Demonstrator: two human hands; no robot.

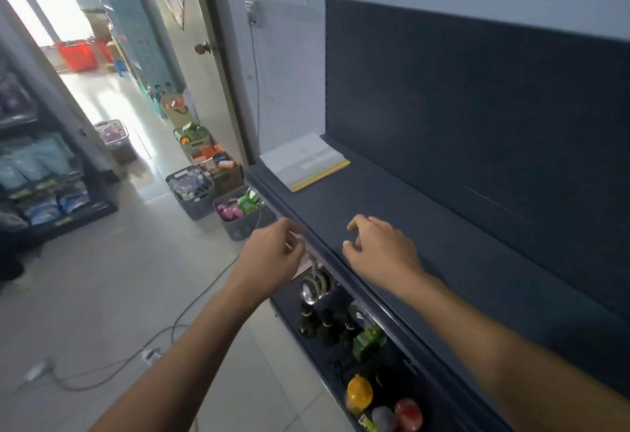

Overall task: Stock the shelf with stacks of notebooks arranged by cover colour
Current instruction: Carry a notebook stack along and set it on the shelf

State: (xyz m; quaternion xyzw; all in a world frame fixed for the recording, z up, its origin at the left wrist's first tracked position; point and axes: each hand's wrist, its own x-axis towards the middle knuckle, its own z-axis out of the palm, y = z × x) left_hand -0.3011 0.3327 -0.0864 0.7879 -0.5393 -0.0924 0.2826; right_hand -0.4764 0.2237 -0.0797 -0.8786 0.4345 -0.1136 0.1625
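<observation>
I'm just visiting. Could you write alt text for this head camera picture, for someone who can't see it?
A person's left hand and right hand reach toward a dark shelf, the right spread above it, the left at its front edge. A stack of notebooks lies at the shelf's far end; baskets of goods line the floor beyond.

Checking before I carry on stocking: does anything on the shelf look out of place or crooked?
The one stack of notebooks, at the far left end of the shelf, looks mixed: white on top, a yellow band at the bottom. Whether it sits crooked I cannot tell.
</observation>
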